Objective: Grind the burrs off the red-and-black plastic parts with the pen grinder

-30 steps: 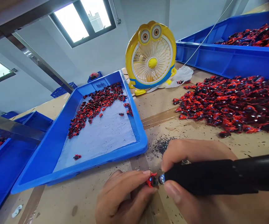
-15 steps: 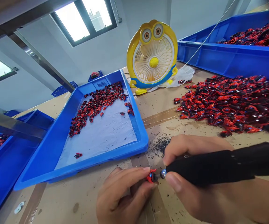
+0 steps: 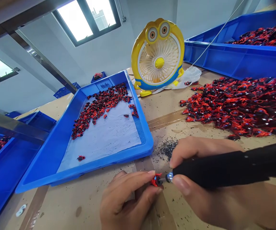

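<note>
Between thumb and fingers, my left hand pinches a small red and black plastic part just above the table. My right hand is wrapped round a black electric screwdriver, held almost level. Its thin metal bit points left and meets the black side of the part; whether a screw sits there is too small to tell. Under and beyond the hands, black crumbs lie scattered on the brown table covering.
A blue tray with similar parts on a white sheet stands at left. A big heap of parts lies at right, before another blue bin. A yellow fan stands at the back. A metal post slants at left.
The view has shifted slightly, moving everything a little in the picture. Both hands keep their grips, with the screwdriver bit still at the part.
</note>
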`<state>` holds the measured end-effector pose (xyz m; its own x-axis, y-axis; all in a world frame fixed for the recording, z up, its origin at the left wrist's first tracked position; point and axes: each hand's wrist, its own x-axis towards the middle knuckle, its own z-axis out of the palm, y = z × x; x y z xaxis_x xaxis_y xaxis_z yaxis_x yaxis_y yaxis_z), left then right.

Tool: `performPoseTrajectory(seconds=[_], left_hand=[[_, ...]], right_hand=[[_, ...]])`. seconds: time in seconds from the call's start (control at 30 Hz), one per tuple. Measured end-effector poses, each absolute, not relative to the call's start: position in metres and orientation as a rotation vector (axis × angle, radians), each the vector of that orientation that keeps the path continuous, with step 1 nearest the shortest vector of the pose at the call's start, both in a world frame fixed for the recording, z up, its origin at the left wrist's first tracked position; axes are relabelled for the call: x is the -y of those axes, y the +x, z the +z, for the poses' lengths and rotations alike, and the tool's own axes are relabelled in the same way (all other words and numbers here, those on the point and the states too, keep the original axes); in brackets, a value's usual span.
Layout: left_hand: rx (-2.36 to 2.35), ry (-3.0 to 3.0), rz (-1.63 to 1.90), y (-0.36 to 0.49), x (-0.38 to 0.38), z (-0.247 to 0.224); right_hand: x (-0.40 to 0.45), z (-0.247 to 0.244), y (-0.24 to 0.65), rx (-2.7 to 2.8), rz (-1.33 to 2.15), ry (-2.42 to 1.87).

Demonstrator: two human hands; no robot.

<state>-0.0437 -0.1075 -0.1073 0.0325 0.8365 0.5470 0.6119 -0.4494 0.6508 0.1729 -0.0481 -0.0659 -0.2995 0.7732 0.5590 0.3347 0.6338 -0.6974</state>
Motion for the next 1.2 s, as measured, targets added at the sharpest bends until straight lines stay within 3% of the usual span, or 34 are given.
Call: performPoseTrajectory(seconds=[1.2], left_hand=[[-1.474, 2.067, 1.405, -0.042, 0.106, -0.105]], right_hand=[[0.049, -0.059, 0.179, 1.926, 0.46, -0.885]])
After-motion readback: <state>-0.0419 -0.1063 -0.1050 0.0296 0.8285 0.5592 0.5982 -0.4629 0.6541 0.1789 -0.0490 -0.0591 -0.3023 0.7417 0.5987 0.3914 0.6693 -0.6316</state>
